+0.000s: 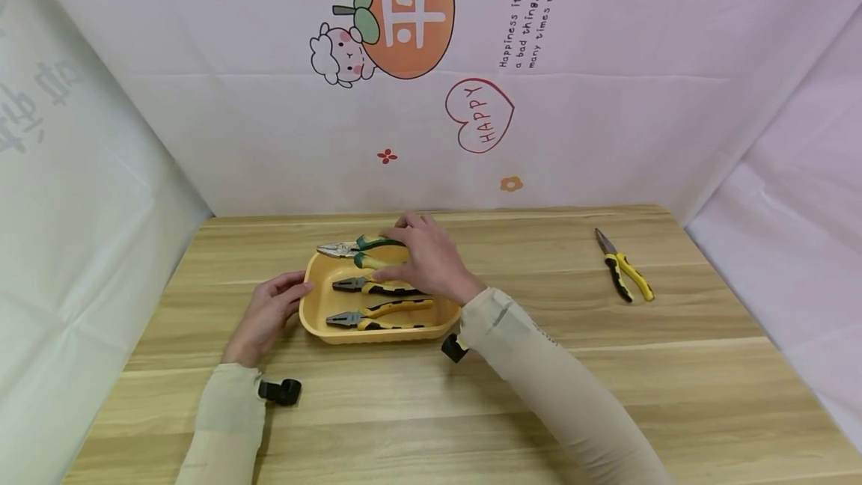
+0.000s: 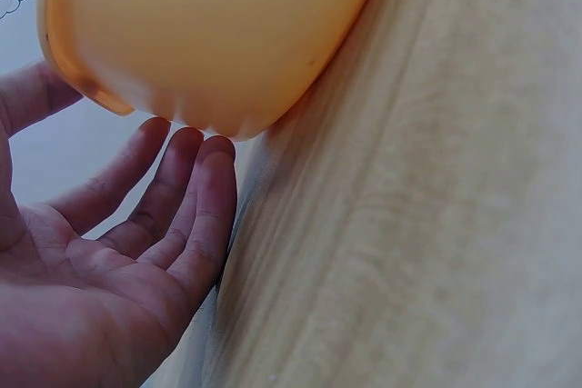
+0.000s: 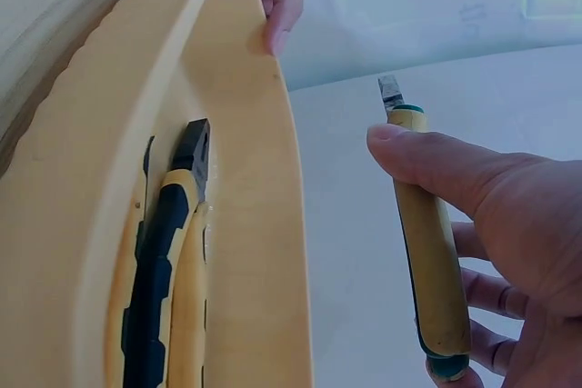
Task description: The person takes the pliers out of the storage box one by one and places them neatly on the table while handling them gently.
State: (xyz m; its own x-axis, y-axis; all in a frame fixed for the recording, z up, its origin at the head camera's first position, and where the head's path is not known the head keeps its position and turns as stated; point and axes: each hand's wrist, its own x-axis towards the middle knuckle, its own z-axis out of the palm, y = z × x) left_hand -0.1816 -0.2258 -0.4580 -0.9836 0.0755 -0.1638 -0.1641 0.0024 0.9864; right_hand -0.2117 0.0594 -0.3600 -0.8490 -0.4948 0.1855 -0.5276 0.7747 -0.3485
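Note:
A yellow plastic basket holds two pairs of pliers with black-and-yellow handles, the upper pliers and the lower pliers. My left hand holds the basket's left end, thumb at the rim and fingertips against the outer wall. Over the basket's far side, my right hand grips green-and-yellow pliers by the handles, with the metal nose pointing left. In the right wrist view, these pliers are raised beside the basket wall, thumb along one handle.
Long-nose pliers with yellow-and-black handles lie on the wooden table at the right. A white printed cloth hangs behind the table's far edge, with more cloth at both sides.

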